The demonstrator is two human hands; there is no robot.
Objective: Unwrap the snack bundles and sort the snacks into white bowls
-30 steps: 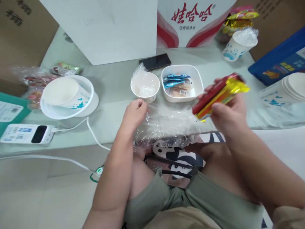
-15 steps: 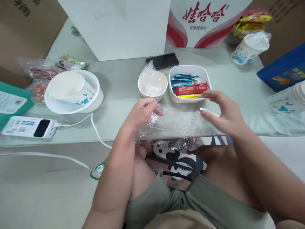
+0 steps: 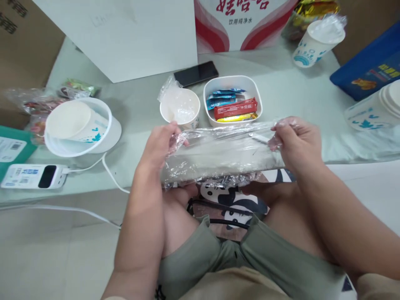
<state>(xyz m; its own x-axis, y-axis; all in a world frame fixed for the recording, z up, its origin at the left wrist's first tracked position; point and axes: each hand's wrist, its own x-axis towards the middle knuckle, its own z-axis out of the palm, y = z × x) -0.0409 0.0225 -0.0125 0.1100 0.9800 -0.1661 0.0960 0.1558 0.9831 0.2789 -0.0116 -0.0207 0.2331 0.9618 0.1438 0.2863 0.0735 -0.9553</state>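
Looking down from the head camera, I have clear plastic film [image 3: 215, 155] spread between both hands, over the near edge of the pale green tablecloth [image 3: 131, 112]. The left hand [image 3: 158, 143] has its fingers pinched on the film's 9 o'clock end; the right hand [image 3: 299, 143] grips the 3 o'clock end between thumb and bent fingers, with some film bunched over them. So the long axis I read runs 9 to 3, its upper edge drawn nearly straight, while the loose part hangs towards 6 o'clock over the table edge. Whether it is a single sheet or a flattened bag I cannot tell.

The relation I watch is film to white square container [image 3: 233, 80]: the container lies at 12 o'clock from the film's middle, just past its upper edge. From my left fingers it sits towards 1 o'clock, from my right towards 11, and I judge the right slightly nearer. Inside, the red-wrapped bar [image 3: 236, 109] and yellow-wrapped bar [image 3: 239, 118] lie roughly along the film's axis, nearest 6 o'clock, with blue sachets [image 3: 220, 101] behind. At the container's 9 o'clock, a paper cup [image 3: 193, 121] stands just beyond my left fingertips
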